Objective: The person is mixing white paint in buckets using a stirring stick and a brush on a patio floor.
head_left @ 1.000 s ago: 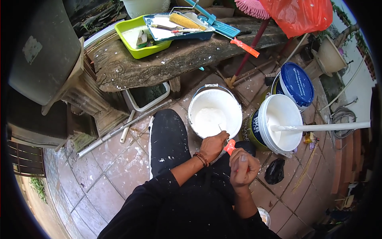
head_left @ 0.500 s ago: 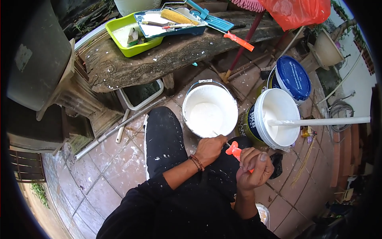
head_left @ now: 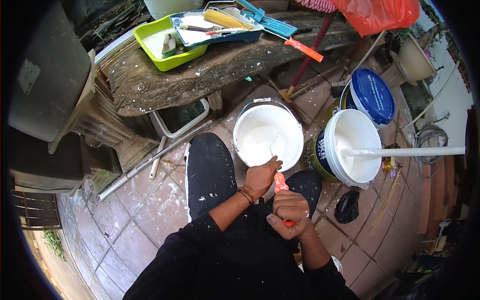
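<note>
My right hand (head_left: 289, 212) is closed round the orange handle (head_left: 280, 182) of a tool with a thin metal shaft. My left hand (head_left: 260, 180) pinches that shaft above the handle, at the near rim of the white bucket (head_left: 241, 131). The shaft reaches down into the white paint (head_left: 260, 145) in the bucket; the tool's far end is hard to make out. A tall open pail (head_left: 327, 165), white inside, stands right of the bucket with a long white pole (head_left: 415, 151) leaning in it. My dark-trousered knees flank the bucket's near side.
A wooden bench (head_left: 150, 90) bears a green tray (head_left: 167, 62), a blue tray (head_left: 205, 37) with brushes and rollers. A blue-lidded pail (head_left: 372, 95), red bag (head_left: 375, 17) and black bag (head_left: 347, 205) are at right. Pipes (head_left: 125, 180) lie left on the tiled floor (head_left: 125, 225).
My right hand has moved left and turned over, with the orange handle now more upright. My left hand has shifted slightly, its fingers higher at the bucket's near rim.
</note>
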A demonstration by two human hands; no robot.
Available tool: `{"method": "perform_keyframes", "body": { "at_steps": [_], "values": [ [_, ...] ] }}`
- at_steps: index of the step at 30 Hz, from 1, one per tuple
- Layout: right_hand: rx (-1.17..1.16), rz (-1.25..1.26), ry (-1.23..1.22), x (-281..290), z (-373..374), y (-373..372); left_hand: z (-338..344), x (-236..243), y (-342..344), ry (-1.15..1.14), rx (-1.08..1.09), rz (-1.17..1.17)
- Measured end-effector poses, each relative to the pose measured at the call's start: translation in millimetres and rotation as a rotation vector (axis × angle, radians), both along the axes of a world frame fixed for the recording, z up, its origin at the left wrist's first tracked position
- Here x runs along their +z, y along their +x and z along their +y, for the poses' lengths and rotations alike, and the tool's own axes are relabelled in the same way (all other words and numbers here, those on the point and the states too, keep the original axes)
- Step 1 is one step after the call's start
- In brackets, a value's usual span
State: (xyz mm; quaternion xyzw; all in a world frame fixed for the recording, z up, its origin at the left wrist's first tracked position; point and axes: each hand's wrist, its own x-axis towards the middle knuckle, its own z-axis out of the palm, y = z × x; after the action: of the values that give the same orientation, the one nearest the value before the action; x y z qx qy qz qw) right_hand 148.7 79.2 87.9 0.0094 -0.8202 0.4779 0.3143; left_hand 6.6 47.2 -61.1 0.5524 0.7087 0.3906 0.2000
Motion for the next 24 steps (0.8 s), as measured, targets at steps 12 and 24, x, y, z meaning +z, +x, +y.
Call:
{"method": "perform_keyframes", "body": {
  "at_steps": [12, 24],
  "values": [
    [0.242, -0.268, 0.086, 41, -13, -5, -23, 4, 14, 0.035, -0.063, -0.123],
    [0.267, -0.211, -0.008, 69, -41, -1, -65, 41, 19, -0.069, -0.18, -0.013]
  ]
}}
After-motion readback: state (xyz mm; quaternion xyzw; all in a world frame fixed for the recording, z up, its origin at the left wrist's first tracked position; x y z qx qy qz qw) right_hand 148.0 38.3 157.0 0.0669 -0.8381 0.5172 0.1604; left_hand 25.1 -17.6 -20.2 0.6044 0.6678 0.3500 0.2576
